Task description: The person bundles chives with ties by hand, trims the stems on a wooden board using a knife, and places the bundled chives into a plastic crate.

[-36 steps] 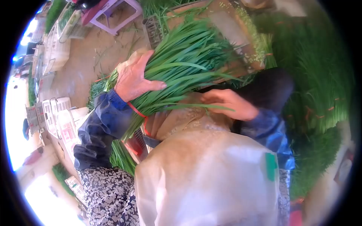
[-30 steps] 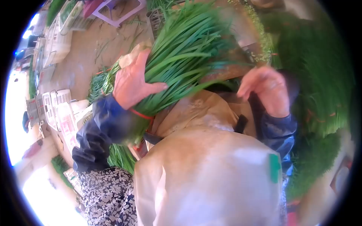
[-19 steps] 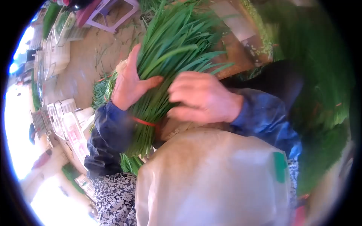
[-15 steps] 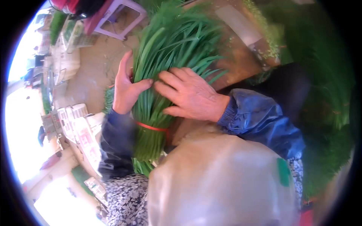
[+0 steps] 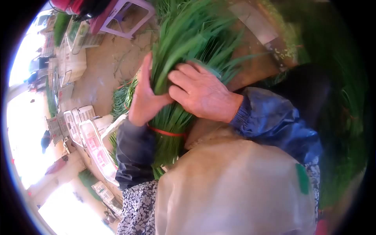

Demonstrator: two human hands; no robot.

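Observation:
A big bundle of long green leaves (image 5: 172,117) with a red band (image 5: 167,133) round its lower part lies over my lap, its tips fanning out at the top. My left hand (image 5: 147,96) holds it from the left side, thumb across the leaves above the band. On the right, my right hand (image 5: 201,90) has its fingers curled into the leaves, the fingertips partly hidden among them. The two hands nearly meet at the middle of the bundle. Leaf tips are blurred.
A brown board (image 5: 250,62) lies beyond the bundle. More banded greens (image 5: 124,98) are left of my left hand. A light purple stool (image 5: 127,19) stands at the upper left, with white crates (image 5: 72,64) further left. Dark green bundles (image 5: 348,98) fill the right.
My right hand has come in from the right, lifted away briefly, and now grips the leaves. The bundle has swung more upright, while my left hand has stayed at its left side.

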